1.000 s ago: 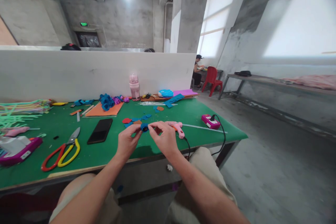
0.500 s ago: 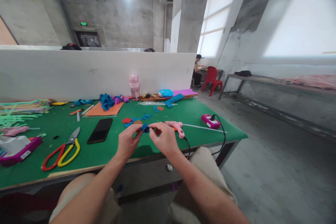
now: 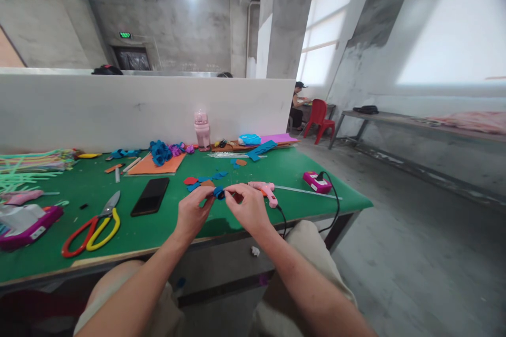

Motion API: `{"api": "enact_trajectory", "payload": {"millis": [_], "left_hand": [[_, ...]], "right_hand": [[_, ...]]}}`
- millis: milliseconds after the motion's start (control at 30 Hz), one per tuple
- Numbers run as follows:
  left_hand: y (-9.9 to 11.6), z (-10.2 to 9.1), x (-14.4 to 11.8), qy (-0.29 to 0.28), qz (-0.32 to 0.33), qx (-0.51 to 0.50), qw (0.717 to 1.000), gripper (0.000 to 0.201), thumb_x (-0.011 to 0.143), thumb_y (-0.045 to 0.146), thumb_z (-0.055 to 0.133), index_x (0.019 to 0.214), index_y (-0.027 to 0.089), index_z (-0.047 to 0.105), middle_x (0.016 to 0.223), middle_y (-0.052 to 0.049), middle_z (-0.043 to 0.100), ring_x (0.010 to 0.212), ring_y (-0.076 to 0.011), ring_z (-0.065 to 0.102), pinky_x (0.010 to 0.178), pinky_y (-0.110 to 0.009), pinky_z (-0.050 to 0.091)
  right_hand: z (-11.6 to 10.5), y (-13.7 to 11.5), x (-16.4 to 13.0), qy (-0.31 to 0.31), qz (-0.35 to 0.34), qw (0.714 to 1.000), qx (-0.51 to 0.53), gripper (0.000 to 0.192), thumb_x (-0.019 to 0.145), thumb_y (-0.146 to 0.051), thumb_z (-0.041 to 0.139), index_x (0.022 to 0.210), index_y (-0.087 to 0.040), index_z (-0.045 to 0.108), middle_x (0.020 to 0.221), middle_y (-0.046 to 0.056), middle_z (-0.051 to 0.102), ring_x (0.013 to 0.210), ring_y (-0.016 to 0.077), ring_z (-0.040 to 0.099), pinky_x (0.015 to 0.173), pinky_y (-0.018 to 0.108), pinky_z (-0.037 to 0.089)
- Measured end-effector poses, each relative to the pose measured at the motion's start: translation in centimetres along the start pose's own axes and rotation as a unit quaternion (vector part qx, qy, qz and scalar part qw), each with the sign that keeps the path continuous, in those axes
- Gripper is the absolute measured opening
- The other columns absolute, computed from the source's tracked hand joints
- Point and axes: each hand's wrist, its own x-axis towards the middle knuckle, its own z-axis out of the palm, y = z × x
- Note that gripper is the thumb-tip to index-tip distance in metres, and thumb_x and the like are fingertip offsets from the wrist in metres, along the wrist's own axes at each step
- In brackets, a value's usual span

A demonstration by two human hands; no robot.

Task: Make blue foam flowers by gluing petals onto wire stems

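A small rolled piece of blue felt (image 3: 219,192) is pinched between my two hands, above the near edge of the green table. My left hand (image 3: 193,208) grips its left side with thumb and fingers closed. From the right, the fingertips of my right hand (image 3: 245,206) press on it. Behind the hands lie cut scraps, among them a red disc (image 3: 190,181) and blue pieces (image 3: 220,175). A pink glue gun (image 3: 269,192) rests just right of my right hand, its front partly hidden by that hand.
Scissors (image 3: 103,221) and a black phone (image 3: 150,197) lie to the left. Blue felt flowers (image 3: 160,152) sit on an orange sheet (image 3: 152,166). A pink bottle (image 3: 203,131) stands by the white partition (image 3: 150,108). A purple power block (image 3: 317,182) with a cable is at right.
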Motion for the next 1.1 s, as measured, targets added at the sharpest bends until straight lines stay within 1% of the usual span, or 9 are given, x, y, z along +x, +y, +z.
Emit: {"api": "enact_trajectory", "payload": {"millis": [167, 400, 533, 633, 833, 967, 1033, 1100], "left_hand": [[-0.04, 0.06, -0.04, -0.007, -0.005, -0.005, 1.0, 0.014, 0.082, 0.021, 0.05, 0.085, 0.019, 0.063, 0.081, -0.002, 0.069, 0.077, -0.013, 0.062, 0.073, -0.021, 0.046], [-0.14, 0.11, -0.11, -0.009, 0.005, -0.015, 1.0, 0.013, 0.081, 0.019, 0.052, 0.086, 0.018, 0.063, 0.081, -0.002, 0.069, 0.077, -0.0121, 0.062, 0.073, -0.02, 0.046], [-0.08, 0.14, -0.1, -0.008, 0.007, -0.014, 1.0, 0.013, 0.081, 0.019, 0.052, 0.087, 0.018, 0.064, 0.081, -0.002, 0.069, 0.077, -0.0125, 0.062, 0.073, -0.02, 0.046], [0.01, 0.18, -0.08, -0.008, 0.007, -0.016, 1.0, 0.013, 0.081, 0.02, 0.052, 0.087, 0.019, 0.064, 0.081, -0.002, 0.069, 0.077, -0.0125, 0.062, 0.074, -0.02, 0.046], [0.08, 0.24, -0.15, -0.014, 0.009, -0.023, 1.0, 0.014, 0.081, 0.019, 0.051, 0.088, 0.019, 0.063, 0.08, -0.003, 0.068, 0.075, -0.0122, 0.062, 0.071, -0.02, 0.046], [0.0, 0.29, -0.22, -0.021, 0.001, -0.024, 0.999, 0.014, 0.081, 0.019, 0.051, 0.087, 0.019, 0.064, 0.079, -0.002, 0.068, 0.072, -0.012, 0.061, 0.07, -0.02, 0.046], [-0.02, 0.31, -0.23, -0.022, -0.005, -0.03, 0.999, 0.014, 0.081, 0.02, 0.052, 0.087, 0.019, 0.064, 0.079, -0.002, 0.068, 0.072, -0.0119, 0.061, 0.07, -0.02, 0.046], [-0.03, 0.34, -0.24, -0.022, -0.011, -0.042, 0.999, 0.014, 0.081, 0.021, 0.052, 0.087, 0.019, 0.064, 0.079, -0.002, 0.068, 0.073, -0.0119, 0.061, 0.07, -0.02, 0.047]], "right_hand": [[-0.19, 0.22, 0.08, -0.016, 0.017, 0.999, 0.025, 0.018, 0.078, -0.021, 0.05, 0.075, -0.019, 0.068, 0.069, 0.001, 0.067, 0.061, 0.0136, 0.057, 0.06, 0.024, 0.043], [-0.66, 0.05, 0.33, -0.036, 0.019, 0.999, 0.026, 0.017, 0.074, -0.016, 0.053, 0.077, -0.016, 0.069, 0.071, 0.002, 0.069, 0.06, 0.0133, 0.059, 0.06, 0.023, 0.044], [-0.62, 0.07, 0.33, -0.036, 0.017, 0.999, 0.022, 0.016, 0.076, -0.018, 0.053, 0.077, -0.018, 0.069, 0.071, 0.002, 0.069, 0.061, 0.0136, 0.059, 0.06, 0.023, 0.044], [-0.54, 0.22, 0.23, -0.039, 0.006, 0.999, 0.014, 0.016, 0.078, -0.02, 0.052, 0.076, -0.019, 0.068, 0.071, 0.001, 0.068, 0.061, 0.0133, 0.058, 0.061, 0.024, 0.044], [-0.62, 0.32, 0.1, -0.044, -0.034, 0.998, -0.002, 0.016, 0.079, -0.017, 0.05, 0.083, -0.02, 0.066, 0.077, 0.001, 0.066, 0.064, 0.0126, 0.057, 0.065, 0.024, 0.044], [-0.79, 0.34, 0.16, -0.046, -0.045, 0.998, 0.005, 0.015, 0.082, -0.019, 0.05, 0.081, -0.02, 0.065, 0.077, 0.002, 0.066, 0.068, 0.0133, 0.057, 0.068, 0.024, 0.043], [-0.86, 0.38, 0.23, -0.048, -0.04, 0.998, 0.012, 0.015, 0.082, -0.021, 0.05, 0.078, -0.02, 0.064, 0.076, 0.002, 0.066, 0.069, 0.0136, 0.057, 0.068, 0.024, 0.042], [-0.82, 0.49, 0.33, -0.05, -0.018, 0.998, 0.034, 0.015, 0.081, -0.022, 0.05, 0.075, -0.019, 0.064, 0.073, 0.001, 0.065, 0.067, 0.0134, 0.057, 0.065, 0.024, 0.042]]}}
